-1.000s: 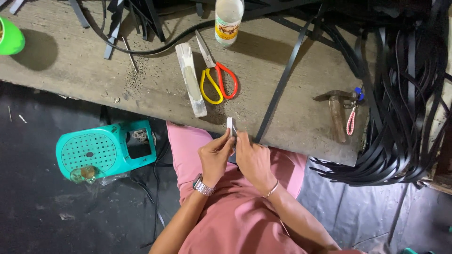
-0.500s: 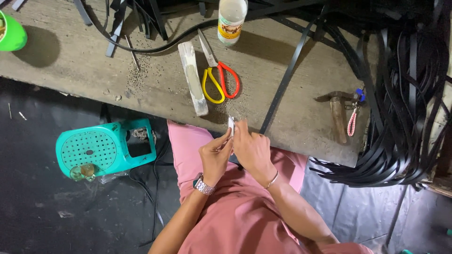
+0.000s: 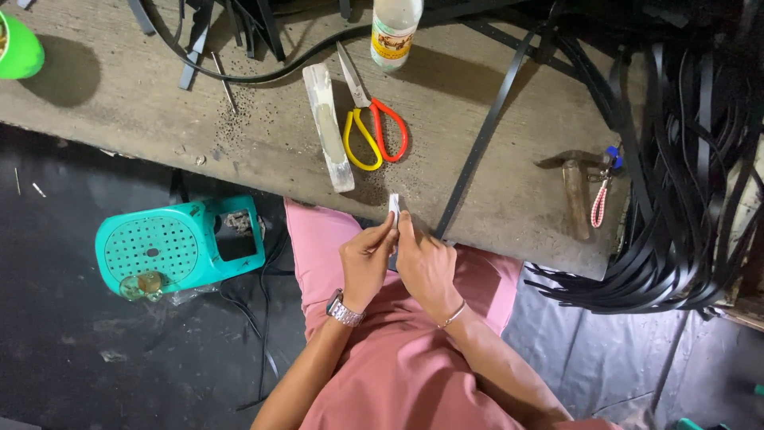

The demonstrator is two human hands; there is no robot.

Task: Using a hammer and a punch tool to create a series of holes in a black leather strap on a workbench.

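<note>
I'm sitting in a small craft workshop; my worn, gritty wooden workbench [image 3: 509, 159] runs across twelve o'clock; scissors [image 3: 374, 127] with red and yellow handles and a hammer [image 3: 574, 191] lie on it; heaps of black strapping [image 3: 684, 199] spill off at three o'clock; a teal plastic stool [image 3: 179, 247] stands at nine o'clock on the dark floor [image 3: 95, 358].

scissors [image 3: 374, 127] on bench [image 3: 517, 191], hammer [image 3: 574, 191] right

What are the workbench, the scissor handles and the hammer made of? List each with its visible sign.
Workbench: looks like rough unfinished wood, grey, worn, with grain lines and grit.
Scissors: handles seem glossy plastic or coated metal, one yellow, one red; blades bare grey metal.
Hammer: brown handle, probably wood; dark dull head, likely metal.
</note>
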